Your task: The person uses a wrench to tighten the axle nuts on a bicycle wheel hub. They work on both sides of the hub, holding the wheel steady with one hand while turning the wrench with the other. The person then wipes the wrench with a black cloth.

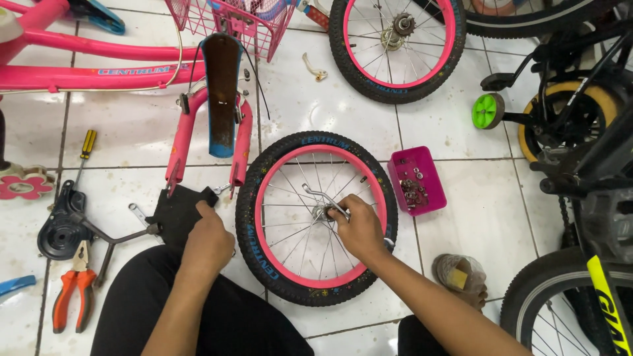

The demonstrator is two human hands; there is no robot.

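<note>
Seen from above, a person's two bare forearms enter from the bottom edge of the frame. No sleeves, watch, rings or gloves show on either arm. The left hand (pixel 208 240) sits at lower centre-left, the right hand (pixel 359 227) just right of centre, and both are uncovered down to the fingers (pixel 343 206). Black trousers cover both legs: one broad, dark, plain thigh fills the lower left, and a smaller patch shows at the bottom right of centre. At lower right, a foot wears a worn, greyish-tan sandal (pixel 459 273).
</note>
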